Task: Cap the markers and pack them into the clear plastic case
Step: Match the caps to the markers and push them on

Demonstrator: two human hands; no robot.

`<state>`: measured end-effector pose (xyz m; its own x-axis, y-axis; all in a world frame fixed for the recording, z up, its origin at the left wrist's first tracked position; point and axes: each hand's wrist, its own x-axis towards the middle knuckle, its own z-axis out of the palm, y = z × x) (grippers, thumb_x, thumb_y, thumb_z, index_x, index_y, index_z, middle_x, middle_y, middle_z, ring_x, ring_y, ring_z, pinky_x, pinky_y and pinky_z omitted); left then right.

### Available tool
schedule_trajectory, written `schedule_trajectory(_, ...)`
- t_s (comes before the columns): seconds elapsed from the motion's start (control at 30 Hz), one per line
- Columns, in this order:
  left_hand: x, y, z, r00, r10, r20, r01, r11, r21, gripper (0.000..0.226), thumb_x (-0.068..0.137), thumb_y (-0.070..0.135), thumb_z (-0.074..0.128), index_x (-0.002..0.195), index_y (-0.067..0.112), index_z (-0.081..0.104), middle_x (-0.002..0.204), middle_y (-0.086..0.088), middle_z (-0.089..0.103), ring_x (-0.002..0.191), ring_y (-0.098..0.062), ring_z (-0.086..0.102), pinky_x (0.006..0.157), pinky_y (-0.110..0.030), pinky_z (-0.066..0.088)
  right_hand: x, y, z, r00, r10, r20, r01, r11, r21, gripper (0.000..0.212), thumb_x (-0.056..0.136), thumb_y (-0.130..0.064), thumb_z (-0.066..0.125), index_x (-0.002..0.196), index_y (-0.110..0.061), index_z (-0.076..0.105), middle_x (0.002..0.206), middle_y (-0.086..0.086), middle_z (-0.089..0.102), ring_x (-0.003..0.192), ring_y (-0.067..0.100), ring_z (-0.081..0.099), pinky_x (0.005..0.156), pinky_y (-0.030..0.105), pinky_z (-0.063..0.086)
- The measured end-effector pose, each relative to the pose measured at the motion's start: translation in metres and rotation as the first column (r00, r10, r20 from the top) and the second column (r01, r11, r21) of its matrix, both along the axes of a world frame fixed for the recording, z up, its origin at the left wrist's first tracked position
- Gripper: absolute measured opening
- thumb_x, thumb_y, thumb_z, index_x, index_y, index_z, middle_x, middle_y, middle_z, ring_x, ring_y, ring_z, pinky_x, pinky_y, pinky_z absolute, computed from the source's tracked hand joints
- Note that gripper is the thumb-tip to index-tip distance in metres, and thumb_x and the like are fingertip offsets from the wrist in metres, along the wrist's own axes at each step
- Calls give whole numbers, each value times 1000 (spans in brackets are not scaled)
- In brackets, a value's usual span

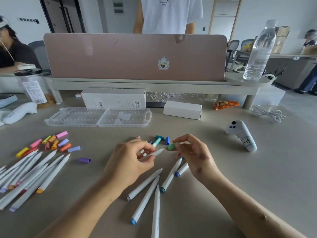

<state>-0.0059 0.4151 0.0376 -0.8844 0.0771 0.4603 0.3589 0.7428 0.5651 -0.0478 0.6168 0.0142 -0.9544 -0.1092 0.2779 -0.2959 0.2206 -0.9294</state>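
My left hand (pixel 130 160) grips a white marker (pixel 155 152) with its bare tip pointing right. My right hand (pixel 192 150) pinches a green cap (pixel 171 146) just off that tip, not quite on it. A teal-capped marker (pixel 157 142) lies behind my left fingers. Several uncapped white markers (pixel 145 200) lie below my hands, and a larger heap of markers (pixel 30 172) is at the left. Loose coloured caps (pixel 54 143) lie above that heap, a purple cap (pixel 84 160) sits alone, and teal and blue caps (pixel 164 139) lie near my right fingers. The clear plastic case (pixel 97 117) lies open and empty behind.
Behind the case lie a long white box (pixel 113 98) and a small white box (pixel 182 109). A white controller (pixel 241 134) rests at the right, a cable (pixel 267 114) beyond it. A water bottle (pixel 259 54) and a jar (pixel 32 86) stand on the shelf and desk. A person stands behind the pink divider (pixel 133 55).
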Motion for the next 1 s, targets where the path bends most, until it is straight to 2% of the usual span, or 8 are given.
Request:
schedule_trajectory(0.2, -4, -1, -6, 998, -46, -51, 45, 999, -11, 17, 74, 19, 82, 87, 29, 76, 83, 14, 70, 64, -1, 62, 74, 3, 37, 2, -1, 3, 998, 61, -13, -63, 989, -132, 6, 93, -12, 61, 88, -12, 64, 79, -12, 75, 65, 1, 64, 65, 16, 50)
schedule_trajectory(0.4, -6, -3, -8, 991, -84, -103, 92, 993, 76, 16, 79, 20, 80, 92, 28, 78, 83, 14, 68, 71, -14, 64, 64, -31, 57, 3, -5, 3, 985, 170, 29, -156, 953, -261, 12, 81, -4, 69, 92, 0, 70, 82, -5, 74, 71, 4, 64, 68, 17, 50)
schedule_trajectory(0.53, -7, 3, -12, 998, -57, -26, 62, 931, 360, 10, 76, 26, 80, 83, 33, 79, 60, 3, 65, 76, -32, 68, 104, -35, 47, 4, -4, -1, 993, 116, -12, -116, 975, -191, 35, 85, 2, 67, 93, -31, 77, 99, -8, 76, 95, 12, 69, 90, 30, 52)
schedule_trajectory(0.6, -7, 5, -13, 997, -76, -30, 81, 894, 440, 10, 72, 33, 78, 82, 34, 78, 65, -1, 70, 77, -28, 68, 108, -37, 45, 6, -6, -4, 991, 110, -73, -117, 989, -88, 41, 89, -7, 66, 102, -45, 72, 107, -13, 73, 105, 12, 68, 99, 36, 49)
schedule_trajectory(0.73, -7, 4, -13, 995, -84, -58, 101, 880, 465, 11, 70, 33, 78, 81, 32, 78, 67, -1, 71, 75, -31, 68, 105, -42, 48, 8, -6, 0, 990, 95, -102, -94, 995, 16, 36, 93, -16, 62, 108, -49, 67, 106, -20, 72, 104, 6, 67, 101, 38, 51)
schedule_trajectory(0.8, -8, 5, -13, 995, -90, -43, 99, 882, 461, 11, 72, 33, 77, 82, 33, 77, 64, 3, 69, 82, -30, 69, 103, -33, 49, 8, -6, 3, 988, 115, -104, -112, 993, 33, 37, 93, -16, 62, 108, -49, 65, 106, -23, 71, 105, 2, 66, 101, 33, 50)
schedule_trajectory(0.9, -9, 6, -9, 992, -121, -21, 119, 900, 420, 17, 80, 17, 78, 90, 31, 76, 67, 15, 67, 64, -13, 60, 65, -16, 49, 6, -1, 13, 982, 160, -105, -161, 987, -6, 33, 95, -13, 60, 114, -40, 66, 108, -22, 71, 110, -3, 62, 99, 16, 44)
schedule_trajectory(1.0, -12, 1, -7, 991, -130, 25, 113, 929, 353, 30, 83, 6, 75, 95, 33, 77, 80, 19, 72, 67, -4, 63, 62, -19, 49, -2, 15, 21, 980, 145, -134, -140, 989, 42, 30, 96, -16, 58, 121, -32, 65, 107, -18, 72, 108, -4, 63, 94, 12, 45)
